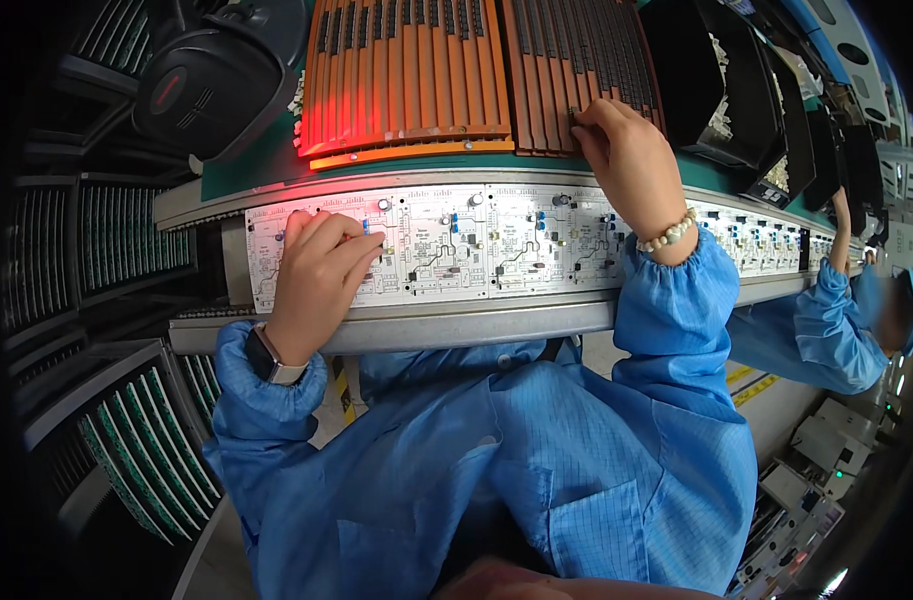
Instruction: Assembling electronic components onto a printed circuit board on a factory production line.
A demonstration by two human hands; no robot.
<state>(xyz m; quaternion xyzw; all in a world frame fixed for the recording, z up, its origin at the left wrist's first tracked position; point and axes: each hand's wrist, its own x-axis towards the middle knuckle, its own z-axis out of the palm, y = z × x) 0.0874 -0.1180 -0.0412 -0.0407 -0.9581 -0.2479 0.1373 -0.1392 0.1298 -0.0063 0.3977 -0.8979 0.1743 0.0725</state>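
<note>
My left hand (322, 270) is over the left end of a white circuit board (442, 285), its thumb and forefinger pinched at a small dark component (381, 241). Blue parts, round capacitors and other small pieces are mounted on the board. At the near edge of a brown slotted rack (547, 125), my right hand (632, 160) reaches in with thumb and forefinger closed on a small dark part (574, 115). The exact kind of either small part cannot be made out. Rows of dark components fill the upper ends of the rack's slots.
An orange slotted rack (407, 120) stands left of the brown one. Metal rails (457, 325) border the line of boards. Black bins (737, 110) hold pale parts at the right. Board magazines (142, 440) stand at the left. A co-worker's sleeve (827, 310) shows farther right.
</note>
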